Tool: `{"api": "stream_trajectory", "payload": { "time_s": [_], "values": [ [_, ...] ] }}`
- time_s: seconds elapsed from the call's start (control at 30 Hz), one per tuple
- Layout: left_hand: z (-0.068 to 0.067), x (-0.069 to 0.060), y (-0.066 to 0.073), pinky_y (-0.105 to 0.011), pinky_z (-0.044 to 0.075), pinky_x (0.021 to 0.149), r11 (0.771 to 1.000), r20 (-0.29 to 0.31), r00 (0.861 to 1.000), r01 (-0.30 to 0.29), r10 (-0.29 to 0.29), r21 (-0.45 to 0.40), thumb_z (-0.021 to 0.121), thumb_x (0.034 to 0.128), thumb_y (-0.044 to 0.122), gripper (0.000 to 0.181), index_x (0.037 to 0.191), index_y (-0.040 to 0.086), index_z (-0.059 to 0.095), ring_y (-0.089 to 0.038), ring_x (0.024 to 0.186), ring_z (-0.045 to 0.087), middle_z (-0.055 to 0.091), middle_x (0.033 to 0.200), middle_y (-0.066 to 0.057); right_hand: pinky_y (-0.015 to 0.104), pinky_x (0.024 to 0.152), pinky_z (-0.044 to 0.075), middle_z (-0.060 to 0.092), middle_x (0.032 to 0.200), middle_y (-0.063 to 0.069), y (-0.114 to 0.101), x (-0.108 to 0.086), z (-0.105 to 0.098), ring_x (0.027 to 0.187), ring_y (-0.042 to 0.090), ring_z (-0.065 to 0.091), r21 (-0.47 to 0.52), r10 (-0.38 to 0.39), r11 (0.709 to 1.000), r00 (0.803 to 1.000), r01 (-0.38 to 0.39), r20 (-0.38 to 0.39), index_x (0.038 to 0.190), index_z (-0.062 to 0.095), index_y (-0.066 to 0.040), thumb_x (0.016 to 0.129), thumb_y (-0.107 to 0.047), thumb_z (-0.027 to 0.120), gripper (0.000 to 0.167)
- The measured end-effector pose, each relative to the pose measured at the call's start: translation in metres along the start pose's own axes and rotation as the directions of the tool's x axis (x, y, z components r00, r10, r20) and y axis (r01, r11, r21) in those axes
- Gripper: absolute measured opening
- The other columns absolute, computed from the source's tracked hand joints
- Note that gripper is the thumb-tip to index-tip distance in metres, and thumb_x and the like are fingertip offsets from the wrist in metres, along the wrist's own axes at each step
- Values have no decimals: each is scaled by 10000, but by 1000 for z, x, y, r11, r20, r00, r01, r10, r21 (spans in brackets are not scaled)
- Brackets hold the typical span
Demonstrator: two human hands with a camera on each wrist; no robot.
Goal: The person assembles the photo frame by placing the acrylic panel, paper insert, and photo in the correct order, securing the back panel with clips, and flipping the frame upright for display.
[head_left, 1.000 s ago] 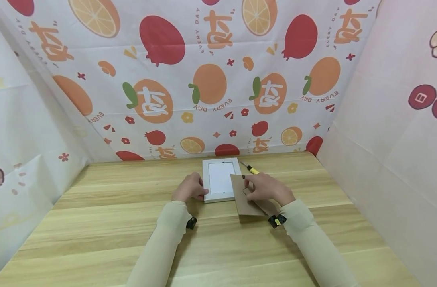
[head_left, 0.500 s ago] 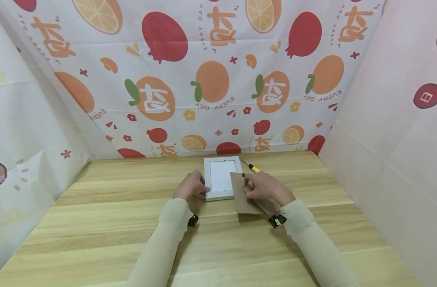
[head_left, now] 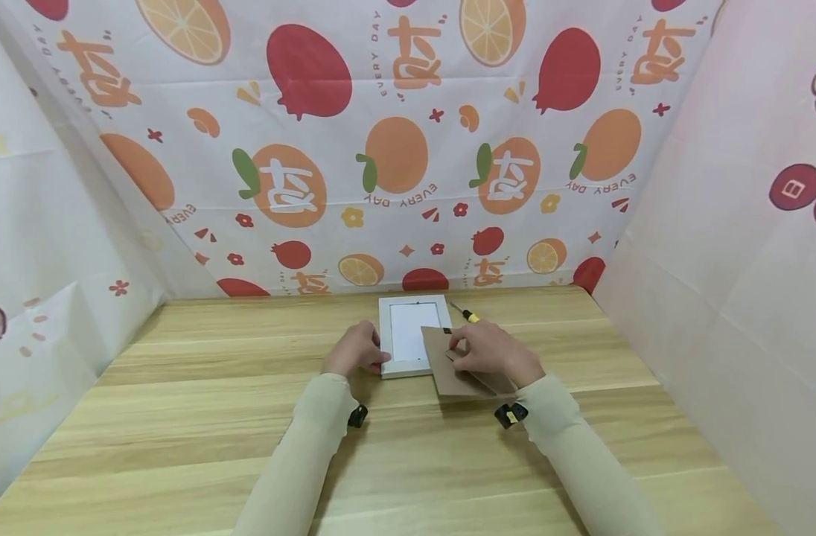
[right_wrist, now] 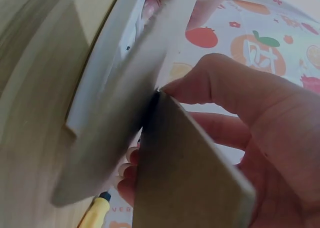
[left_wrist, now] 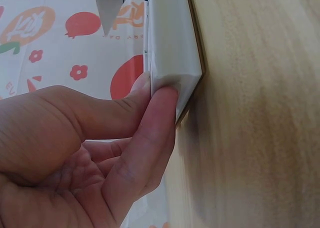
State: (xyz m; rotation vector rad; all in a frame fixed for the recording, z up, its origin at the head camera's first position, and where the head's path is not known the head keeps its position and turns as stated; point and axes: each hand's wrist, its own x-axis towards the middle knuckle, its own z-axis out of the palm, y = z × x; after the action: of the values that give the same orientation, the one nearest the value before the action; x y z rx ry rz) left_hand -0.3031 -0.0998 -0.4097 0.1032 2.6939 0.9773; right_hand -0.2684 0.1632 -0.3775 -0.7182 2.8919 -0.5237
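Observation:
A white picture frame (head_left: 406, 368) lies on the table, a white panel showing inside its opening. My left hand (head_left: 356, 348) pinches its near left corner, thumb on top, as the left wrist view shows close up. My right hand (head_left: 493, 350) holds a brown backing board (head_left: 451, 381) by the stand leg (right_wrist: 187, 173) hinged to its back. Tilted, the board hangs over the right part of the frame and hides that side. In the right wrist view the leg stands out from the board, with thumb and fingers on it near the hinge.
Just beyond my right hand lies a screwdriver (head_left: 470, 316) with a yellow and black handle, partly hidden. The wooden table (head_left: 200, 417) meets a fruit-printed cloth (head_left: 341, 171) at the back; pale cloths hang at both sides.
My right hand has shifted slightly left with the backing board, which now covers more of the frame. My left hand keeps its grip on the corner.

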Motion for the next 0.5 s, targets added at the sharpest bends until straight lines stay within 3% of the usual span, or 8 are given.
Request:
{"api": "stream_trajectory", "payload": {
  "time_s": [0.2,0.5],
  "values": [
    [0,-2,1,-321,549,780,1000,8,1000,8,-8,-2,788,909,98,239,1013,-34,618,-186,710,710,683,899,-145,242,651,451,723,889,11,-9,9,2,720,134,578,25,10,1000,1000,-10,-22,1123,785,-103,887,-166,760,245],
    [0,-2,1,-300,536,742,999,8,1000,29,-29,-15,791,908,100,238,1008,-18,610,-182,720,709,671,903,-137,233,706,510,768,946,39,-23,30,6,776,138,600,22,34,999,996,-32,-82,991,825,-91,871,-149,791,138]
  ]
}}
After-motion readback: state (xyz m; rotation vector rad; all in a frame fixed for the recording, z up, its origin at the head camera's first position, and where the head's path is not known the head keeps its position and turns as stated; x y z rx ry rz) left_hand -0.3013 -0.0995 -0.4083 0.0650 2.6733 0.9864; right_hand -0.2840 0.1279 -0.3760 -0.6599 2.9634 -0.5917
